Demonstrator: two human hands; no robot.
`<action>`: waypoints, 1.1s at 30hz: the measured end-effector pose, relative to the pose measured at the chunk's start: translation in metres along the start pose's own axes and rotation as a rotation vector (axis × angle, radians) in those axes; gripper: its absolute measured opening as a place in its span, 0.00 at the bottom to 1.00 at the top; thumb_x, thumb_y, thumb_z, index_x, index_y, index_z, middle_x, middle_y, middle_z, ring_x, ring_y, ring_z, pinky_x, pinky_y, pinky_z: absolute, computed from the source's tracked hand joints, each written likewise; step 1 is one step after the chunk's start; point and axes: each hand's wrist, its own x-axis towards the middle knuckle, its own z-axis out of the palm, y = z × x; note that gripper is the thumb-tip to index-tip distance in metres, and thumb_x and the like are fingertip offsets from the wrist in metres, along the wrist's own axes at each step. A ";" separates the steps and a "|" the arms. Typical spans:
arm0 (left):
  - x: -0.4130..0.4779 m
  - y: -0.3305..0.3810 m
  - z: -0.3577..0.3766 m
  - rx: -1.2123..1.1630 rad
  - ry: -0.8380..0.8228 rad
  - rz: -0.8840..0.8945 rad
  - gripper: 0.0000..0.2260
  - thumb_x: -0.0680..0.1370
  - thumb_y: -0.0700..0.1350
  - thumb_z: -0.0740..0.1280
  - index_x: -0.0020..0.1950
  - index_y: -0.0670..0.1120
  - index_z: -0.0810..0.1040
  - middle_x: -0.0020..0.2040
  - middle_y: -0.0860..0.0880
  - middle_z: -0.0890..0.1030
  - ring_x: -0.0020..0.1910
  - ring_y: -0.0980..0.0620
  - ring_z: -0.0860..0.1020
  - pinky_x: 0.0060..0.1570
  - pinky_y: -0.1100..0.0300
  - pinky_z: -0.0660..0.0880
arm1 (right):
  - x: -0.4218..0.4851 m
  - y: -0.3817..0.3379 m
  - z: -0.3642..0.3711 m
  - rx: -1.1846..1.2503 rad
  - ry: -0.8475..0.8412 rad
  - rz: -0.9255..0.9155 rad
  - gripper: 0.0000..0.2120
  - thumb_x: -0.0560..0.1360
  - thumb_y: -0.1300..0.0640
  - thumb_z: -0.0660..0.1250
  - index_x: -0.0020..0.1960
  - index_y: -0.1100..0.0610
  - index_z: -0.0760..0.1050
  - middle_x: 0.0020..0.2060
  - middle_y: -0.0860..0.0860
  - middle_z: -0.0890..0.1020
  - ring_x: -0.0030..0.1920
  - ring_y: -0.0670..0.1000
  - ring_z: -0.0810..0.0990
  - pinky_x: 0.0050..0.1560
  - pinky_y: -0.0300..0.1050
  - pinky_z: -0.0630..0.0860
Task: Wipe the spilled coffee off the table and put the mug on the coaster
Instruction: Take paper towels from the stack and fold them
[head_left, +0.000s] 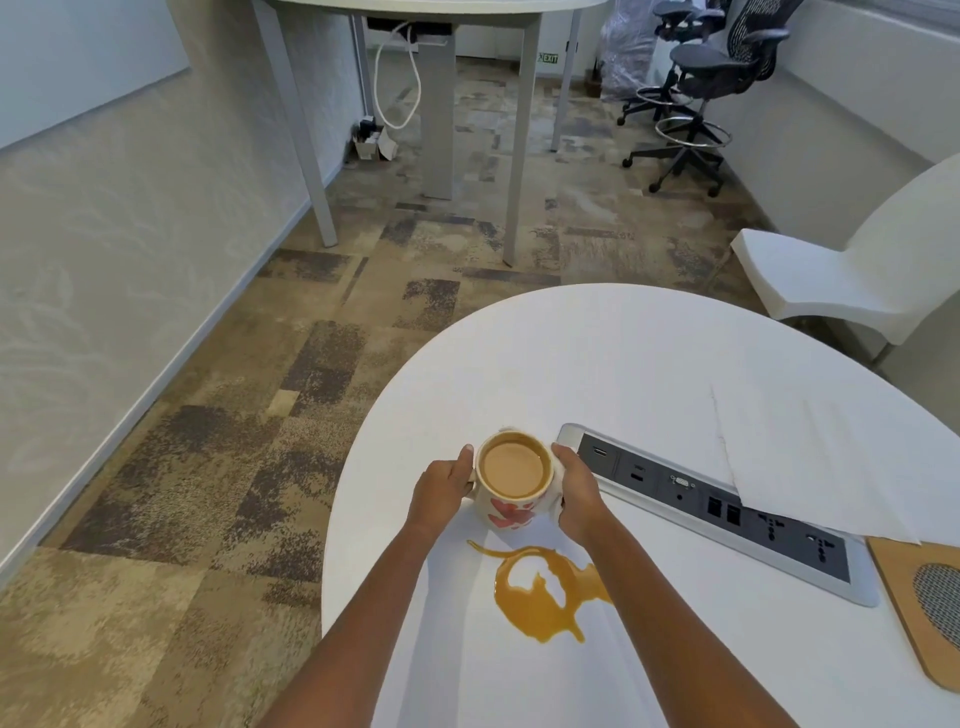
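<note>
A white mug (511, 512) with red flower marks, full of milky coffee, stands upright near the left edge of the round white table (623, 353). My left hand (441, 491) is wrapped around its left side and my right hand (579, 493) around its right side. Just nearer to me lies a ring-shaped puddle of spilled coffee (540, 597) on the tabletop. A wooden coaster (898, 597) with a grey mesh middle sits at the right edge of the view. White paper towels (810, 457) lie at the right, partly over the socket strip.
A grey socket strip (727, 512) is set into the table to the right of the mug. A white chair (852, 270) stands beyond the table on the right. Another table (514, 156) and black office chairs (696, 93) stand farther back on the carpet.
</note>
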 end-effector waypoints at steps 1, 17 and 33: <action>0.000 0.000 0.001 -0.032 0.002 -0.018 0.24 0.81 0.50 0.55 0.25 0.46 0.66 0.26 0.47 0.71 0.33 0.47 0.72 0.37 0.58 0.66 | 0.001 0.001 -0.002 0.014 -0.003 0.003 0.14 0.79 0.52 0.56 0.42 0.56 0.75 0.39 0.54 0.79 0.42 0.51 0.77 0.48 0.45 0.72; -0.006 0.002 0.013 -0.540 0.078 -0.247 0.18 0.78 0.49 0.64 0.30 0.45 0.68 0.27 0.48 0.65 0.26 0.53 0.60 0.25 0.64 0.57 | 0.000 0.000 -0.009 -0.168 -0.094 -0.041 0.22 0.80 0.46 0.55 0.61 0.62 0.76 0.58 0.60 0.80 0.61 0.58 0.77 0.66 0.52 0.70; -0.018 0.036 -0.009 -0.644 0.011 -0.181 0.14 0.77 0.48 0.66 0.32 0.46 0.71 0.22 0.52 0.64 0.16 0.59 0.59 0.15 0.70 0.53 | -0.022 -0.007 -0.015 0.299 -0.279 0.015 0.26 0.81 0.46 0.47 0.67 0.63 0.68 0.53 0.60 0.81 0.55 0.57 0.78 0.54 0.51 0.74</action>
